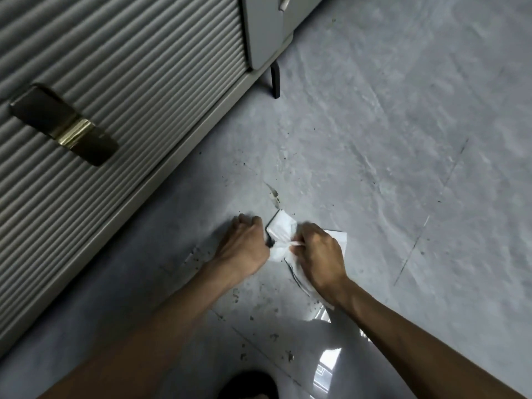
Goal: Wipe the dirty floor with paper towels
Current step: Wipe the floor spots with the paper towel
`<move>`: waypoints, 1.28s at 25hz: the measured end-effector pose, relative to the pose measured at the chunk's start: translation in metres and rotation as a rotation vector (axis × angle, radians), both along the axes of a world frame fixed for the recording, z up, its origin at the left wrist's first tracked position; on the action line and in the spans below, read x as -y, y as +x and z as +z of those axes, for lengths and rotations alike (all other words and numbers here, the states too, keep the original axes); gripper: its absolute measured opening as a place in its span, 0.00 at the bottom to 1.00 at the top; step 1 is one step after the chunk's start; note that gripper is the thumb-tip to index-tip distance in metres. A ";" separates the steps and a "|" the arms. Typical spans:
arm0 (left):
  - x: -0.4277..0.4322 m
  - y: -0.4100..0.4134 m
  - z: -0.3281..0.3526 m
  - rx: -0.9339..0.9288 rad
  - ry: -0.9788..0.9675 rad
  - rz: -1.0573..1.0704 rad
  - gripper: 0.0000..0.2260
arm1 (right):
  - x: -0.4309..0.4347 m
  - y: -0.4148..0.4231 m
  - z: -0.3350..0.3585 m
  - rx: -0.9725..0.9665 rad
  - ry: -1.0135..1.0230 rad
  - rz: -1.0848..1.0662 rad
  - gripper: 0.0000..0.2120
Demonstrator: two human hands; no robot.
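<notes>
Out from the ribbed cabinet door [123, 76], among dark crumbs [250, 318] on the grey floor [403, 139], the right hand [319, 251] pinches a bunched paper towel [283, 231] while the curled left hand [247, 243] seems to grip its other edge, likely gathering a wiping pad for the smear [273, 194] just beyond, toward the cabinet.

Ribbed grey cabinet [115, 67] w/ dark brass-banded handle [64, 125], black leg [275, 82] under its far end.

Paper towel [280, 231] on the floor [403, 139], between two hands
Left hand [247, 240] at its left edge, right hand [319, 251] over its right side; cabinet [129, 82] further left.
</notes>
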State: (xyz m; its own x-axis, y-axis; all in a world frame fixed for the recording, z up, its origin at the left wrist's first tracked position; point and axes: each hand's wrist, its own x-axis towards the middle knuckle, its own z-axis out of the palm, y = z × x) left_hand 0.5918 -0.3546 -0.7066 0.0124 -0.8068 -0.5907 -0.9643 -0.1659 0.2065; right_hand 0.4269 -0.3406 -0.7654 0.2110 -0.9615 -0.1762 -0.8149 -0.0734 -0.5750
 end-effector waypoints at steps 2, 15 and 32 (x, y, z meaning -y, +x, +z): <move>-0.001 -0.003 -0.001 -0.002 0.087 -0.055 0.24 | 0.041 0.025 -0.004 -0.031 -0.029 -0.063 0.04; 0.023 0.005 0.011 -0.111 0.097 -0.081 0.12 | 0.106 0.056 -0.005 -0.118 -0.030 -0.050 0.03; 0.019 0.011 0.005 -0.072 0.009 -0.033 0.11 | 0.153 0.084 -0.016 -0.124 -0.054 -0.080 0.06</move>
